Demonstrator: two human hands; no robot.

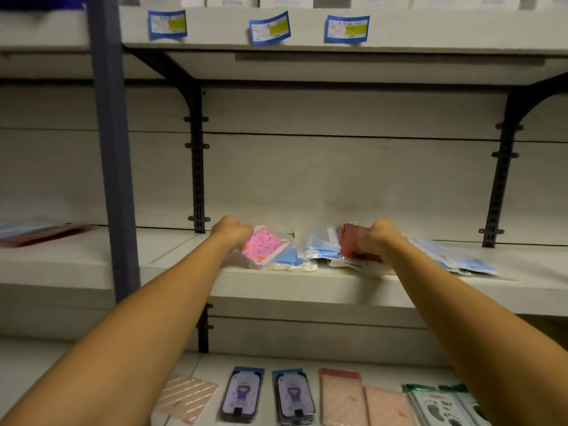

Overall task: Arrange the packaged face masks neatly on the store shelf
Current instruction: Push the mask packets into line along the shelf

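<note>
On the middle shelf [307, 287], left hand [231, 231] pinches a pink mask pack [261, 245], right hand [378, 238] grips a red pack [353, 241]. Blue packs [319, 249] lie loose between; slippery sleeves near the edge could slide off if nudged.

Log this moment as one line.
left hand: holds pink mask pack | right hand: holds red pack | blue packs loose on shelf

Pale shelf [307, 290] carries loose blue mask packs [455, 259], pink pack [261, 245], red pack [353, 242].
</note>
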